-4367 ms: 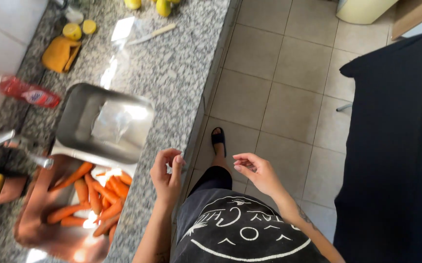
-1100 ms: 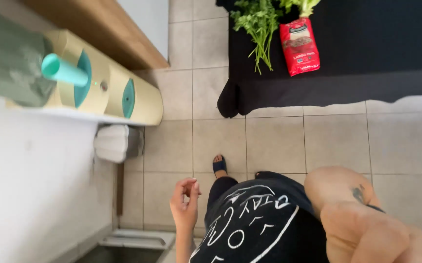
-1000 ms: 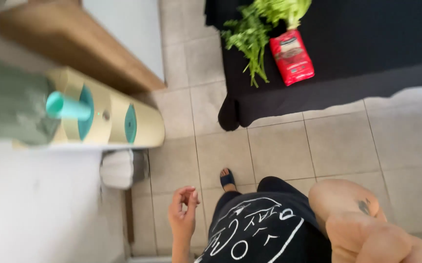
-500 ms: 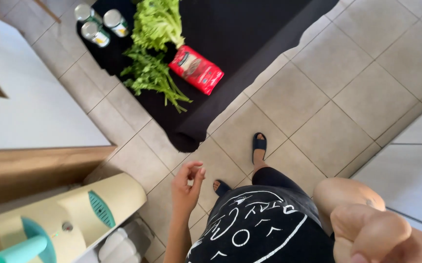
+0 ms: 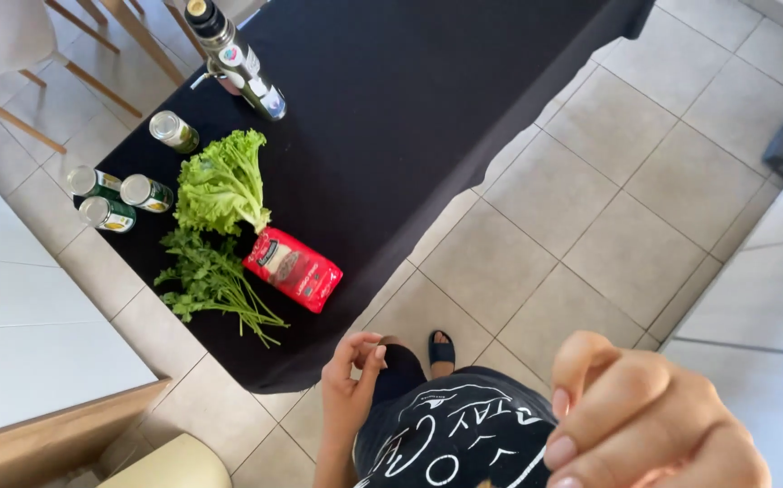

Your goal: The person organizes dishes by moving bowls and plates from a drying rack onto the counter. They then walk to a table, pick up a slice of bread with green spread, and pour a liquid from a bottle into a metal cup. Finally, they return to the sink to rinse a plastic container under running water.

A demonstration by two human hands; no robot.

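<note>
Two empty hands: left hand (image 5: 349, 389), right hand (image 5: 653, 420).

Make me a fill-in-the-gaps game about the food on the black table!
1. The red packet lies right next to the bunch of green herbs and just below the leafy ____.
2. Near the lettuce stand ____ small cans, such as this can.
3. The tall bottle stands on a table covered with a ____ cloth.
4. The left hand and the right hand both hold ____.

Missing words: lettuce; four; black; nothing
</note>
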